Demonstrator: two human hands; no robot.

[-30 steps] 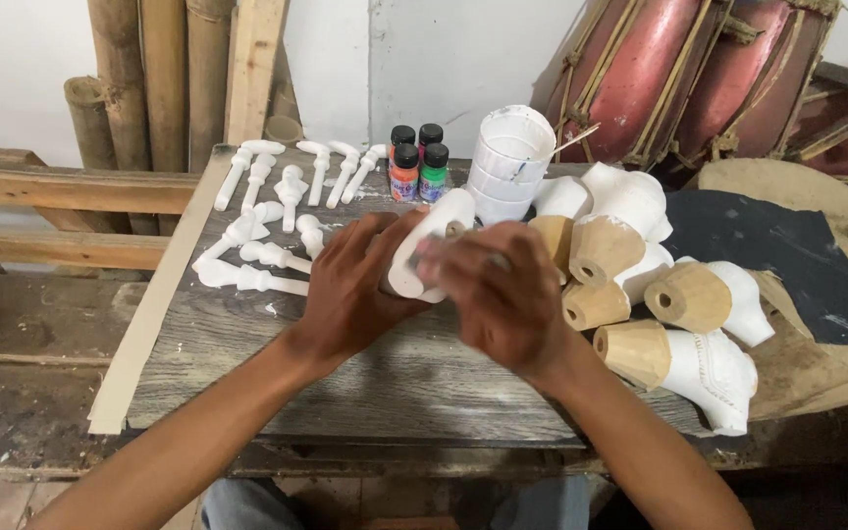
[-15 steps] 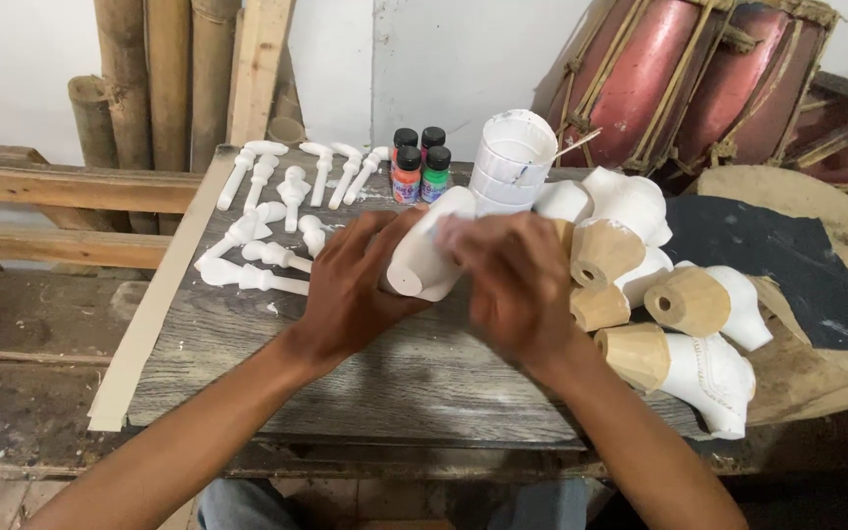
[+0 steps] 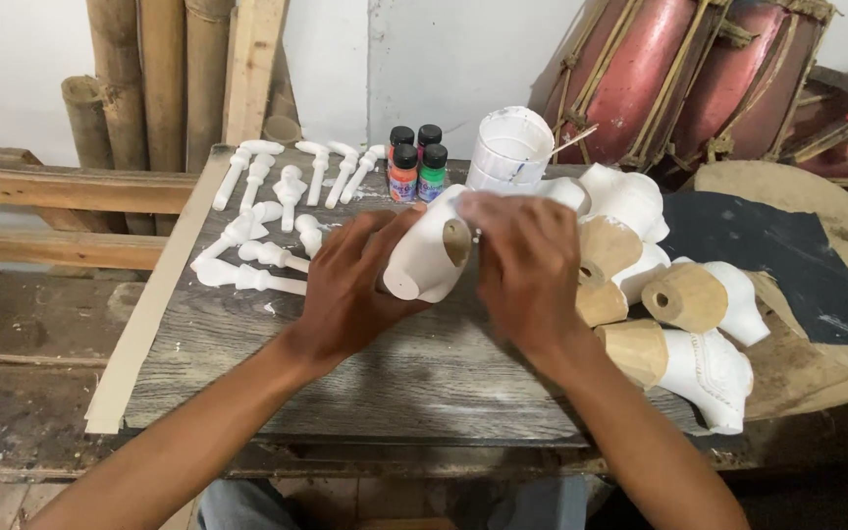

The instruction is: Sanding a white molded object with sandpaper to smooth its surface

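Note:
A white-painted wooden figure torso point(image 3: 424, 257) with a bare wood end is held over the middle of a grey wooden table point(image 3: 365, 383). My left hand point(image 3: 350, 290) grips it from below and the left. My right hand point(image 3: 527, 265) lies over its right end, fingers bent against the bare wood face. I cannot tell whether something small is pinched in the right fingers. Other white torsos point(image 3: 709, 363) with bare wood ends lie piled just right of my right hand.
Several white arm-like parts point(image 3: 267, 211) lie at the table's back left. Small paint bottles point(image 3: 416, 162) and a white paint pot point(image 3: 509, 149) with a stick stand at the back. Bamboo poles point(image 3: 149, 69) and red drums point(image 3: 660, 79) stand behind. A dark mat point(image 3: 787, 265) lies right.
The torso has been turned in my hands, so its bare wood end now faces me more. My right hand has shifted over that end.

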